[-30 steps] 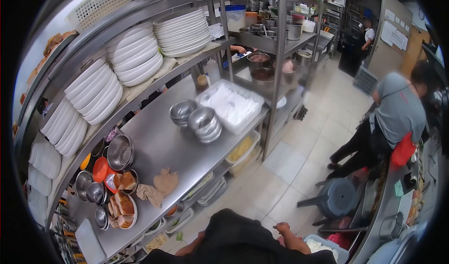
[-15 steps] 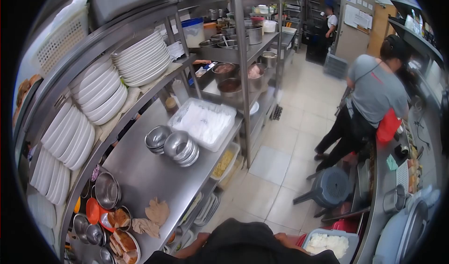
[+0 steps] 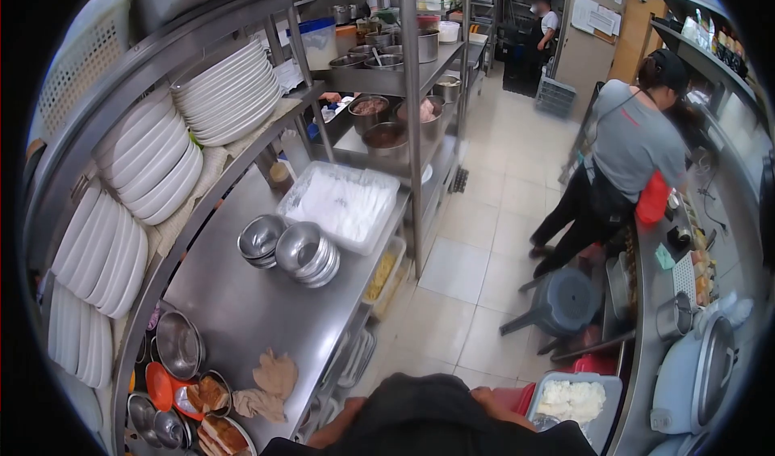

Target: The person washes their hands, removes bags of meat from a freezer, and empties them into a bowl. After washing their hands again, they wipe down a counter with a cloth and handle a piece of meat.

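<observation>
At the bottom of the view, my left hand shows only in part beside my dark clothing, near the front edge of the steel counter. My right hand is at the other side of the clothing, close to a tub of white rice and a red container. The fingers of both hands are mostly hidden, and no held thing is visible. Stacked metal bowls and a white plastic tray stand on the counter. Crumpled brown cloths or paper lie near its edge.
White plates fill the shelf at left. Cooked meat sits at the lower left. A grey stool stands on the tiled floor. A co-worker in a grey shirt bends over the right counter; another person is far back.
The view has shifted slightly, so most things appear a little further left. My hands stay low beside my clothing. The co-worker remains at the right counter.
</observation>
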`<state>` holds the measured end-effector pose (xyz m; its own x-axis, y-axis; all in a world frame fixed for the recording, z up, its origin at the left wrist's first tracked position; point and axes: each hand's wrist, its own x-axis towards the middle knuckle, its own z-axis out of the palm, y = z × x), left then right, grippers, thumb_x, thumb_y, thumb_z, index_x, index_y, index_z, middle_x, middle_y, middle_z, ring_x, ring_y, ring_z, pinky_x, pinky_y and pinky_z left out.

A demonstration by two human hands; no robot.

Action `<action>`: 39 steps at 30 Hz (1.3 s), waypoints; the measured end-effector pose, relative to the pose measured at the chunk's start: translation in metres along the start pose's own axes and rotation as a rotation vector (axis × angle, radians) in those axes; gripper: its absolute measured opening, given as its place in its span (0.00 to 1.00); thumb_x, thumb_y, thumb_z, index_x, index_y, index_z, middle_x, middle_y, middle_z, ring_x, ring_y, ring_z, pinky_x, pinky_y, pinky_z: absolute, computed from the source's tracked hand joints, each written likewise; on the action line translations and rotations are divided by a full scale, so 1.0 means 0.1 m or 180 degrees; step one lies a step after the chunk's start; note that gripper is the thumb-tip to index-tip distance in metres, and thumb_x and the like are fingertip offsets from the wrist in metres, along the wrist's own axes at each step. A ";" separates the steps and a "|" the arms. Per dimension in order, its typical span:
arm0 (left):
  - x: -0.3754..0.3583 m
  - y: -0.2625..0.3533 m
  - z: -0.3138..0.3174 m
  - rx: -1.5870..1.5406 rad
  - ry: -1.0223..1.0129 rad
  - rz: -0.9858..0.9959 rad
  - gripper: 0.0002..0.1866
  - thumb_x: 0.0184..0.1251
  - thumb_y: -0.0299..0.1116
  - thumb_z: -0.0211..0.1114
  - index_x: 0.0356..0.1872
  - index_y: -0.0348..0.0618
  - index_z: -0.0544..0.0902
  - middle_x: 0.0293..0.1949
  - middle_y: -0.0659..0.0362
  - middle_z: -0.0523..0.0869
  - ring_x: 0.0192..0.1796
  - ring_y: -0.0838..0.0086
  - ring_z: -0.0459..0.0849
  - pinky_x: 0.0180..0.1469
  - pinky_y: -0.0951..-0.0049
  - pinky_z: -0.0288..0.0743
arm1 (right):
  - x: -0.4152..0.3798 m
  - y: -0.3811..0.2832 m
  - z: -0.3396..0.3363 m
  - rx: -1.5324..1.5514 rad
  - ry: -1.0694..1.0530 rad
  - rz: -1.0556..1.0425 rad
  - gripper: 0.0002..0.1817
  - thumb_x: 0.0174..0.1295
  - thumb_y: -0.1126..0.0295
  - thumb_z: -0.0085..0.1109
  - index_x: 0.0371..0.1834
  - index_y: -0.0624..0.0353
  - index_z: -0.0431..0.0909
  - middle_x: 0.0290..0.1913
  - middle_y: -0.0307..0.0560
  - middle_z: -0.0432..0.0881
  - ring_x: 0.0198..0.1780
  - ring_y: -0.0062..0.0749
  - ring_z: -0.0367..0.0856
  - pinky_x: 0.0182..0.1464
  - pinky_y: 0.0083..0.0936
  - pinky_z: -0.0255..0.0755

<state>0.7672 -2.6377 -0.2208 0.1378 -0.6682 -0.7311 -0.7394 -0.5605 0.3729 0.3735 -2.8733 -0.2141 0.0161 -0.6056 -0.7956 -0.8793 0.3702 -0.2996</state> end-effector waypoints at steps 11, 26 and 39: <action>0.05 -0.31 0.74 -0.0418 0.0802 0.0091 0.10 0.55 0.38 0.58 0.33 0.48 0.84 0.33 0.54 0.85 0.34 0.62 0.85 0.38 0.65 0.77 | -0.21 -0.27 -0.07 -0.0233 -0.0144 -0.0148 0.21 0.49 0.56 0.65 0.43 0.57 0.84 0.44 0.52 0.84 0.47 0.41 0.82 0.52 0.30 0.74; -0.37 -0.09 0.45 -0.0114 0.0072 -0.0468 0.19 0.57 0.51 0.54 0.40 0.52 0.84 0.39 0.55 0.86 0.43 0.59 0.84 0.45 0.63 0.76 | -0.25 -0.32 -0.04 -0.0273 -0.0312 -0.0370 0.19 0.49 0.55 0.65 0.42 0.51 0.85 0.44 0.49 0.85 0.47 0.39 0.83 0.54 0.29 0.74; -0.24 -0.19 0.59 -0.1815 0.0207 -0.1378 0.20 0.58 0.51 0.54 0.42 0.50 0.83 0.41 0.56 0.85 0.44 0.61 0.84 0.46 0.67 0.76 | -0.26 -0.49 -0.04 -0.0489 -0.0210 -0.0515 0.19 0.52 0.54 0.64 0.42 0.54 0.85 0.45 0.49 0.84 0.50 0.42 0.81 0.55 0.30 0.72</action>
<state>0.7389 -2.5823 -0.2435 0.3930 -0.3459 -0.8520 -0.1527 -0.9382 0.3105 0.4139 -2.8785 -0.1767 0.1895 -0.5990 -0.7780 -0.9248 0.1574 -0.3464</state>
